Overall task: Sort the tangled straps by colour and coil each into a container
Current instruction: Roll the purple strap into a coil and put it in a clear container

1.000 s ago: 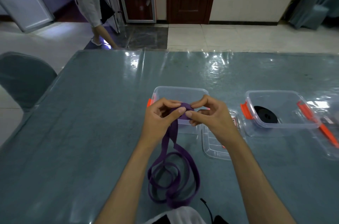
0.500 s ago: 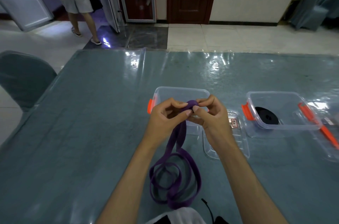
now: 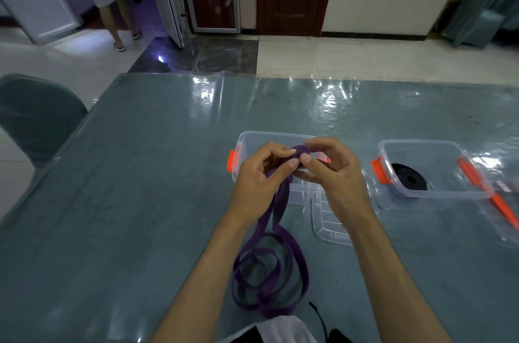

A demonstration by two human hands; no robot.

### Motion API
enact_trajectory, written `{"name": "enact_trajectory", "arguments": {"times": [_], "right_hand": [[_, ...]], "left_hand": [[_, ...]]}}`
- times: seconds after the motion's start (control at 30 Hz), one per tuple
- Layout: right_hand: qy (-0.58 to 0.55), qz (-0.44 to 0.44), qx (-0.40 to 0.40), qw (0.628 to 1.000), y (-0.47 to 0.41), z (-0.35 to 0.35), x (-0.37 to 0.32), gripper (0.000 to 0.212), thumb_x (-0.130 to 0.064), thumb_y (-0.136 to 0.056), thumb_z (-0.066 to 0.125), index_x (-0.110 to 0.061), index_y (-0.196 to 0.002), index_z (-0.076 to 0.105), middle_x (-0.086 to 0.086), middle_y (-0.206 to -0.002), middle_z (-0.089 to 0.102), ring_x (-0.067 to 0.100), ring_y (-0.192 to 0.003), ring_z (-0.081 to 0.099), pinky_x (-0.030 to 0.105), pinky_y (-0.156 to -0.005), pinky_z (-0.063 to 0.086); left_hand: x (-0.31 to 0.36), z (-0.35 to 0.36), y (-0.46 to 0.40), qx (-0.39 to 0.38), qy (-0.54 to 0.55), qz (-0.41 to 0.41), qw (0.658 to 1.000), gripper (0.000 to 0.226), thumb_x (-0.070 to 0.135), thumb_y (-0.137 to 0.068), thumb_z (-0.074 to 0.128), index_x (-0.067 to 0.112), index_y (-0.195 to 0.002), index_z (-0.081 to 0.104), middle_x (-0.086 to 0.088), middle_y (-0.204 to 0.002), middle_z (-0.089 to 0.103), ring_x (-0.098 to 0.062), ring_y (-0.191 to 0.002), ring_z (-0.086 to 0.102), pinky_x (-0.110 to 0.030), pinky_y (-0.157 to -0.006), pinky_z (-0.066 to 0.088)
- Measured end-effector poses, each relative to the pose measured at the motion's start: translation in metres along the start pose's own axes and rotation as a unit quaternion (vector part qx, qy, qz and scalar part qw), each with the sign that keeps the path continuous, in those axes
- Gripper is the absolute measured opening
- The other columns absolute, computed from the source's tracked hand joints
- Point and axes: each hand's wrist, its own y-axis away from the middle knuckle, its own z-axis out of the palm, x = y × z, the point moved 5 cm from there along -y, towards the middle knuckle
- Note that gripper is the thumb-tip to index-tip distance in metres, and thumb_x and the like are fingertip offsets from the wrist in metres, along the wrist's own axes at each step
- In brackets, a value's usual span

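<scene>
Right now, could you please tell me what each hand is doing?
Left hand: fingers pinch the purple strap below its coil.
Right hand: fingers pinch the strap's coiled end.

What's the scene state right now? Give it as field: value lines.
left hand: pinches the purple strap at the coil
right hand: pinches the same coil
coil: small, held above the near clear container
loose strap: loops on the table near the person
black strap: coiled in the right container
lids: one clear lid flat on the table
</scene>
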Motion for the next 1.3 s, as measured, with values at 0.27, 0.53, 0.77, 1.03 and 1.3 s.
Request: {"name": "enact_trajectory", "arguments": {"times": [0.27, 0.53, 0.77, 1.03, 1.3], "right_hand": [[-0.059, 0.021, 0.026, 0.998, 0.002, 0.008, 0.003, 0.028, -0.035, -0.083, 0.088, -0.018, -0.095, 0.069, 0.014, -0.109, 0.075, 0.038, -0.099, 0.077, 0.047, -0.081, 0.064], [0.003, 0.002, 0.013, 1.000, 0.002, 0.010, -0.002, 0.019, -0.024, -0.086, 0.087, -0.015, -0.093, 0.072, 0.014, -0.104, 0.078, 0.035, -0.096, 0.078, 0.046, -0.074, 0.066], [0.012, -0.022, 0.021, 0.999, 0.008, 0.007, -0.006, 0.024, -0.020, -0.088, 0.085, -0.018, -0.107, 0.071, 0.010, -0.109, 0.076, 0.036, -0.097, 0.078, 0.049, -0.087, 0.064], [0.015, -0.039, 0.040, 0.998, 0.007, 0.006, -0.025, 0.017, -0.019, -0.084, 0.088, -0.015, -0.090, 0.073, 0.010, -0.106, 0.080, 0.032, -0.101, 0.078, 0.038, -0.083, 0.064], [0.023, -0.030, 0.027, 0.999, 0.003, 0.008, -0.039, 0.030, -0.024, -0.078, 0.092, -0.019, -0.104, 0.079, 0.013, -0.100, 0.080, 0.036, -0.096, 0.078, 0.048, -0.085, 0.065]], "left_hand": [[-0.001, -0.006, 0.001, 0.008, 0.012, -0.020, 1.000, 0.030, 0.011, -0.098, 0.074, 0.016, -0.128, 0.074, -0.007, -0.122, 0.075, -0.027, -0.118, 0.071, -0.045, -0.104, 0.057], [0.004, -0.012, 0.006, 0.073, 0.045, -0.016, 0.996, 0.023, 0.009, -0.096, 0.076, 0.027, -0.109, 0.074, -0.004, -0.110, 0.078, -0.022, -0.105, 0.075, -0.029, -0.090, 0.059], [-0.002, -0.005, 0.004, 0.104, 0.085, -0.031, 0.990, 0.016, 0.015, -0.095, 0.077, 0.021, -0.109, 0.081, -0.004, -0.114, 0.080, -0.023, -0.111, 0.075, -0.031, -0.096, 0.059], [0.016, 0.003, -0.006, 0.076, 0.012, 0.002, 0.997, 0.023, 0.016, -0.103, 0.068, 0.016, -0.125, 0.077, 0.005, -0.113, 0.080, -0.015, -0.110, 0.075, -0.026, -0.096, 0.057], [0.014, 0.004, 0.006, 0.141, 0.031, 0.030, 0.989, 0.007, 0.024, -0.097, 0.077, 0.023, -0.103, 0.074, -0.004, -0.106, 0.078, -0.026, -0.103, 0.076, -0.042, -0.092, 0.062]]}}
